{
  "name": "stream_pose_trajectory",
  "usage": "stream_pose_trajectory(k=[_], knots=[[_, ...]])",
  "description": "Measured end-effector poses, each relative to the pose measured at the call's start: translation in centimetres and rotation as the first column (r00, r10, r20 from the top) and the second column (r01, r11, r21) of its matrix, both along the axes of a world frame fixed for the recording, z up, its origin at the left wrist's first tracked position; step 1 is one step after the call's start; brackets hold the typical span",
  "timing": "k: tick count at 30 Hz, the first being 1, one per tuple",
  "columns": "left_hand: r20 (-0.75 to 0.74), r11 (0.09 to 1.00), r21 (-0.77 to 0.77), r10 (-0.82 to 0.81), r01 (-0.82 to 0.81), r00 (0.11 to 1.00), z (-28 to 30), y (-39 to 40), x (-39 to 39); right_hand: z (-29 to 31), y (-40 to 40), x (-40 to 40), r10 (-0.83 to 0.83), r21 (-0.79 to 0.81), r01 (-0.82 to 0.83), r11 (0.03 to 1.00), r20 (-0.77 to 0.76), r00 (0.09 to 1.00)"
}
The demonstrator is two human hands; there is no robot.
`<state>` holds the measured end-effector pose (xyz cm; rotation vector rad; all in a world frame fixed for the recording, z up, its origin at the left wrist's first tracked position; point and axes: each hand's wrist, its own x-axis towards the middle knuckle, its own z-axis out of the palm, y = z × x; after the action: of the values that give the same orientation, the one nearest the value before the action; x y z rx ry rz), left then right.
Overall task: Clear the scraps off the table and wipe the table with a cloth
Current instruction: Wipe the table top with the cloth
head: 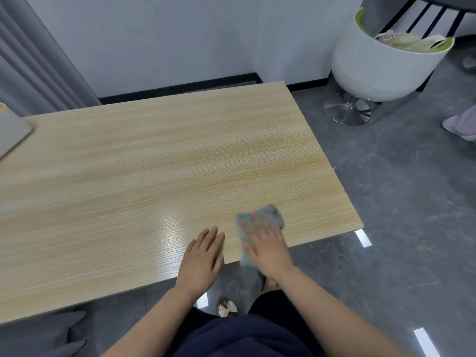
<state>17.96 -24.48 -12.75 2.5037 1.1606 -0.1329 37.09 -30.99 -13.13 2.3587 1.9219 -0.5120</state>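
A light wooden table [159, 155] fills the middle of the view. On its near right corner lies a grey-green cloth [273, 213], one end hanging over the front edge. My right hand [266, 244] lies flat on the cloth with straight fingers, pressing it to the table. My left hand [203, 258] rests flat on the tabletop just to the left of the cloth, fingers straight and together, holding nothing. No scraps show on the table surface.
A grey flat object [11, 131] sits at the table's far left edge. A white swivel chair [381, 65] holding clutter stands on the grey floor at back right. A crumpled scrap [226, 307] lies on the floor by my feet. Another person's foot [461, 124] shows at right.
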Motion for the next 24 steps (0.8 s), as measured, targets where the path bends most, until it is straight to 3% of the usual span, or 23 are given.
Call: stream_pose_trajectory(k=[3, 6, 10, 13, 17, 19, 21, 24], knots=[[0.059, 1.0, 0.014, 0.018, -0.019, 0.998, 0.6, 0.5, 0.4, -0.4, 0.9, -0.3, 0.198, -0.026, -0.199, 0.98, -0.049, 0.979], [0.103, 0.999, 0.041, 0.03, -0.034, 0.994, 0.9, 1.3, 0.9, -0.3, 1.5, 2.2, 0.232, 0.006, -0.232, 0.973, -0.079, 0.97], [0.095, 0.996, 0.052, 0.06, -0.065, 0.994, 0.7, 3.0, 1.9, -0.4, 2.6, 7.2, -0.051, 0.036, 0.052, 0.998, -0.026, 0.998], [0.065, 0.994, 0.067, 0.079, -0.084, 0.995, 0.6, 4.6, 2.9, -0.1, 3.7, 10.6, -0.256, -0.042, 0.255, 0.966, -0.026, 0.966], [-0.038, 0.99, -0.002, 0.141, -0.142, 0.989, 0.9, 6.0, 4.4, 0.6, 5.3, 10.5, -0.383, -0.09, 0.38, 0.921, -0.015, 0.924], [-0.056, 0.984, -0.032, 0.172, -0.174, 0.983, 0.9, 6.3, 4.8, 0.5, 5.8, 8.7, -0.27, -0.044, 0.269, 0.962, -0.025, 0.962], [-0.059, 0.982, -0.035, 0.186, -0.188, 0.981, 0.8, 6.1, 4.8, 0.6, 6.4, 6.5, -0.025, 0.012, 0.026, 1.0, -0.085, 0.996], [-0.028, 0.982, -0.016, 0.186, -0.187, 0.982, 0.4, 6.0, 4.6, 0.5, 7.3, 4.7, 0.293, 0.012, -0.293, 0.956, -0.125, 0.948]])
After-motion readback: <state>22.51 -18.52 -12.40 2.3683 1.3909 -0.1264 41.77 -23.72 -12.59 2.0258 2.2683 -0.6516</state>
